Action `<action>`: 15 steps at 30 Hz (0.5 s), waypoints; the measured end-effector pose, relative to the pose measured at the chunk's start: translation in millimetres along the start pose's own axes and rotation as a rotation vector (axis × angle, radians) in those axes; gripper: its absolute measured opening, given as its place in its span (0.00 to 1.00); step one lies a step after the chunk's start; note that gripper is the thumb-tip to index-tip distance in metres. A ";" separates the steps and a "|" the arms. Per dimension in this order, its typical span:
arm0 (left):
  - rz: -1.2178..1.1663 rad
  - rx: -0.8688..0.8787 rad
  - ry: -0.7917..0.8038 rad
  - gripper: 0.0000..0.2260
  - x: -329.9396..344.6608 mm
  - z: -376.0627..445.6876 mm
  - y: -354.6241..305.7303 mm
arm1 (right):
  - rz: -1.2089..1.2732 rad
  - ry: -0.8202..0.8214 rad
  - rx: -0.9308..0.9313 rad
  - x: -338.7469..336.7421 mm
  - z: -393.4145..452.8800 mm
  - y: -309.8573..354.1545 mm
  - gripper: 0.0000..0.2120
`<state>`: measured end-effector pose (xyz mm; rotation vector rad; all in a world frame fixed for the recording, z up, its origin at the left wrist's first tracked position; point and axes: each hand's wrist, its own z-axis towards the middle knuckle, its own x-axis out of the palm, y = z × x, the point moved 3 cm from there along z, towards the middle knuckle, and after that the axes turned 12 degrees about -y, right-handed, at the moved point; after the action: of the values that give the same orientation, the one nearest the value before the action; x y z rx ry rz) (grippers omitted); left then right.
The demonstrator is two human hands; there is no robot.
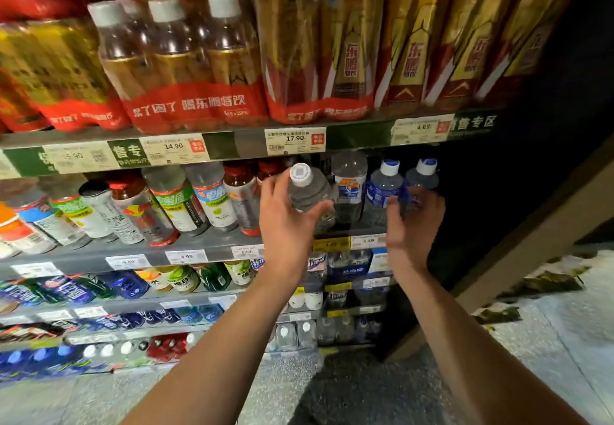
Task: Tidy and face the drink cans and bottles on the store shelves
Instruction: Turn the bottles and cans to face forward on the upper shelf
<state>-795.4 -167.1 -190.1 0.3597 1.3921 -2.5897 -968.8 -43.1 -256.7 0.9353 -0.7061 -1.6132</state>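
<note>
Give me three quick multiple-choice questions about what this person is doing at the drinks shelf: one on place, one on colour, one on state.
1. Where is the clear bottle in the left hand?
A. second shelf
B. floor
C. top shelf

2. What colour are the caps on the two blue-labelled bottles?
A. red
B. white and blue
C. black

3. How is the right hand?
A. open beside the bottles
B. clenched round a can
C. out of view

Answers: 1 A, it sits under the 17.90 tag; 2 B, white caps with blue tops; 3 A, fingers spread, nothing held.
</note>
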 end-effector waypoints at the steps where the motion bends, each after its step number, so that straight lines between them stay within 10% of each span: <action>1: 0.017 -0.002 0.002 0.31 4.4 1.7 -1.3 | -0.023 -0.004 0.041 -2.4 5.4 -3.7 0.20; 15: 0.284 0.062 0.166 0.28 46.4 27.3 7.1 | 0.195 0.047 0.206 2.2 16.5 -35.1 0.35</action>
<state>-841.3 -195.8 -194.8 0.7392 1.2077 -2.4177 -1000.8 -37.5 -277.9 1.0155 -0.9147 -1.3610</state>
